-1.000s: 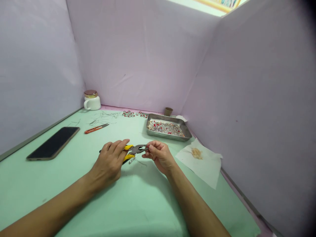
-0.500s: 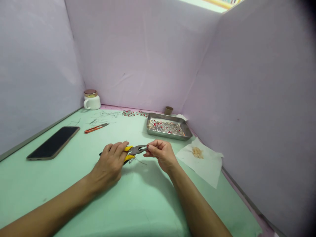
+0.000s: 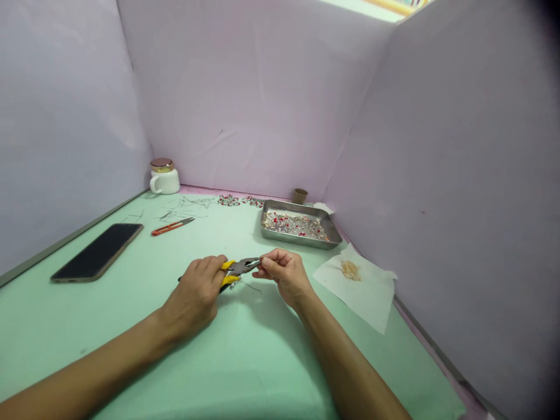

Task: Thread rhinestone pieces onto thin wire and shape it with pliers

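My left hand [image 3: 199, 291] is wrapped round the yellow-and-black handles of a pair of pliers [image 3: 240, 267], whose grey jaws point right. At the jaw tips, my right hand [image 3: 284, 273] pinches something too small to make out between thumb and fingers. The pinching fingertips are right up against the jaws. Below the pliers a thin wire [image 3: 251, 286] and some small shiny pieces show, partly hidden by the left hand and the handles.
A metal tray [image 3: 301, 240] of red and clear beads stands behind my hands. Nearby are beaded pieces [image 3: 228, 200], wires [image 3: 192, 202], orange thread snips [image 3: 172, 227], a phone [image 3: 98, 252], a lidded white mug [image 3: 164, 180], a small cup [image 3: 300, 196] and white paper [image 3: 371, 297] with tan crumbs [image 3: 350, 270].
The plier jaws look slightly more closed than before. Both hands keep almost the same place, and the whole view has shifted a little.
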Available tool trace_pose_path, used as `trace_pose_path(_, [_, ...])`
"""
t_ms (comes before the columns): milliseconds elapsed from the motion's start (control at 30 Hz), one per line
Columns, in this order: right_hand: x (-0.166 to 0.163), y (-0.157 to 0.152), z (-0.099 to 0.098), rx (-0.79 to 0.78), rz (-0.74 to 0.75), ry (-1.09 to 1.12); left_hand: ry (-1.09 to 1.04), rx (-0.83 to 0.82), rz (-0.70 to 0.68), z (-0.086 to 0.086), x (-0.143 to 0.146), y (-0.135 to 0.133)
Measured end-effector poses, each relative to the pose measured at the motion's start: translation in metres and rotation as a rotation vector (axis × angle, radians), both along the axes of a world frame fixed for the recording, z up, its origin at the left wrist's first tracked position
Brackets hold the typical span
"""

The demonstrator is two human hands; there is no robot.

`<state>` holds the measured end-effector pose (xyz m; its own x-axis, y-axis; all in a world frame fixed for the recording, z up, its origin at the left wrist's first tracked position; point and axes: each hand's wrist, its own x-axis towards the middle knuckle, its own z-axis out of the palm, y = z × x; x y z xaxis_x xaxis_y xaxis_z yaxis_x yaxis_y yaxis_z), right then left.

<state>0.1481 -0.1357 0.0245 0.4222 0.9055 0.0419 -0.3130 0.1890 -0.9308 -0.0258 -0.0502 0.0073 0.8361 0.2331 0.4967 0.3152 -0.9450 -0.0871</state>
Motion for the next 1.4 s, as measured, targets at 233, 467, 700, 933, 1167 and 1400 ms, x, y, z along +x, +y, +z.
trace_pose_path(233, [-0.001, 0.001, -0.002, -0.005, -0.004, 0.001, -0.077, -0.013, -0.029, -0.001, 0.0, -0.004])
trace_pose_path(467, [-0.002, 0.002, -0.002, 0.044, 0.026, 0.054, -0.142, -0.122, -0.078, -0.002, 0.001, -0.005])
trace_pose_path(700, [-0.002, 0.002, 0.002, 0.113, 0.134, 0.284, -0.357, -0.287, 0.029, 0.012, 0.001, -0.004])
trace_pose_path(933, [0.0, 0.001, 0.0, 0.086, 0.147, 0.307, -0.307, -0.384, 0.089, 0.013, -0.001, -0.003])
trace_pose_path(1167, [0.001, 0.002, 0.0, 0.059, 0.122, 0.297, -0.277, -0.406, 0.038, 0.008, 0.001, -0.008])
trace_pose_path(1400, [0.001, 0.003, 0.0, 0.046, 0.089, 0.286, -0.247, -0.24, 0.009, 0.005, 0.002, -0.005])
